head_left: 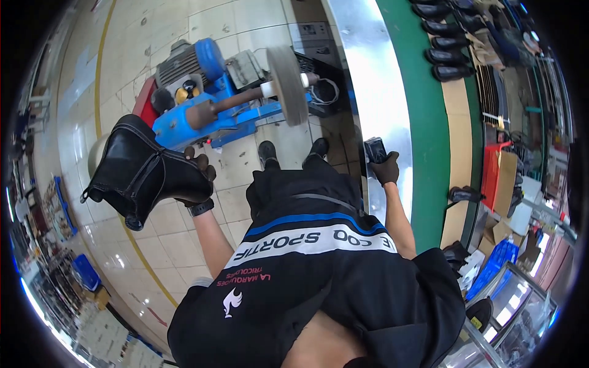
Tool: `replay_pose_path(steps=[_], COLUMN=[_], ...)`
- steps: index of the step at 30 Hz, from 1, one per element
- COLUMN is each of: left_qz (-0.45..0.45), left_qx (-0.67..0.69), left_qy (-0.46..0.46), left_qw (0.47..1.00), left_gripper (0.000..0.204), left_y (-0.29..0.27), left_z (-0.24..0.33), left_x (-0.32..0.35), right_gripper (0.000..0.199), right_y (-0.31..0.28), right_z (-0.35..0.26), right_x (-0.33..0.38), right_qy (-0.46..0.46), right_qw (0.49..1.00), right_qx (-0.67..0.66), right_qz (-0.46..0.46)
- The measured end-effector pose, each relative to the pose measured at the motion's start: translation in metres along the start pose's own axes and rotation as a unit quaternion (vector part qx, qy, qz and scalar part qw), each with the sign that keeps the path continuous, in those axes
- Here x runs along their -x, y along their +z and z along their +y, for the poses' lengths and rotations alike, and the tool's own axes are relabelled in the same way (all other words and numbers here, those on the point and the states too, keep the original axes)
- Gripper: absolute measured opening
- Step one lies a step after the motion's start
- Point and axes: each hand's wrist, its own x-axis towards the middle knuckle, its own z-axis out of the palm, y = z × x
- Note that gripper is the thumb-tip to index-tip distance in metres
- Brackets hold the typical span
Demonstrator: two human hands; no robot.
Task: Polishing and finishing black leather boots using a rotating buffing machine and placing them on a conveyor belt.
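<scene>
My left hand [201,164], in a dark glove, is closed around the toe end of a black ankle boot [144,168]. The boot is held out to the left, its open top and pull loop pointing away from my hand. My right hand [386,170], also in a dark glove, grips a small black block-like thing [375,149] at the bright metal ledge [381,73]. What kind of thing it is I cannot make out. Ahead of me stands a blue machine [178,126] with a motor and a grey round wheel [287,89] on its shaft.
A green conveyor belt [429,141] runs along the right side of the ledge. Several black shoes [451,55] stand in a row at its far end, and another shoe [464,194] lies farther right. A yellow line [98,86] crosses the tiled floor at left.
</scene>
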Motion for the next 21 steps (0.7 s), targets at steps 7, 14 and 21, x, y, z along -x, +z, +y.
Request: replay_pose_path(steps=[7, 14, 21], left_qz=[0.078, 0.019, 0.016], left_qx=[0.019, 0.026, -0.010], left_qy=[-0.041, -0.084, -0.161], left_qw=[0.996, 0.996, 0.987], left_gripper=[0.045, 0.048, 0.062], left_y=[-0.014, -0.009, -0.016], left_z=[0.004, 0.007, 0.019], left_x=[0.023, 0.014, 0.007], right_gripper=[0.094, 0.093, 0.096], right_y=[0.036, 0.040, 0.069], right_z=[-0.087, -0.172, -0.167], right_x=[0.024, 0.052, 0.054], right_qy=[-0.263, -0.271, -0.282], right_qw=[0.951, 0.920, 0.913], right_qx=[-0.084, -0.228, -0.267], right_qz=[-0.137, -0.167, -0.125])
